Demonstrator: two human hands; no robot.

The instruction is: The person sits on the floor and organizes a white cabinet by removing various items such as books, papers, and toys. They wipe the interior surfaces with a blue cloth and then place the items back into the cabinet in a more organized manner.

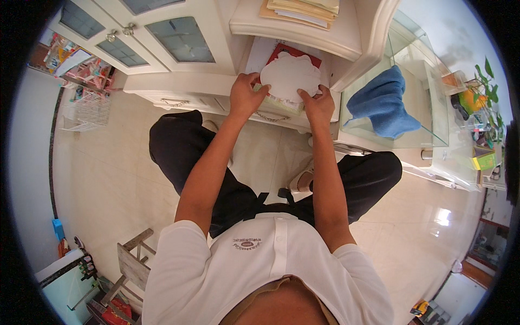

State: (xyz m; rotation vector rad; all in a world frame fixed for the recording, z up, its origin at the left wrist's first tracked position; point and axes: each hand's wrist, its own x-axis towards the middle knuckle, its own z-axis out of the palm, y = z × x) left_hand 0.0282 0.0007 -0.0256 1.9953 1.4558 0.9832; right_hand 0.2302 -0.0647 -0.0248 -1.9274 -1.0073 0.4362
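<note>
My left hand [245, 96] grips the left edge of a white piece with a scalloped outline [290, 75], perhaps card or paper. On the opposite edge, my right hand [319, 106] holds it with the thumb on top. Beneath it, a red booklet or folder [280, 49] shows, along with white sheets [256, 57]. A floral-patterned edge [286, 105] of another item peeks out between my hands. All of these are at the open lower compartment of a white cabinet [178, 85]. My fingers under the white piece are partly hidden.
Above the compartment, a shelf [292, 30] carries a stack of envelopes and papers [302, 10]. A blue cloth [380, 101] drapes over a glass tank [430, 122] at right. Behind me at left stands a wooden stool [134, 264]; a white wire rack [87, 111] is farther forward.
</note>
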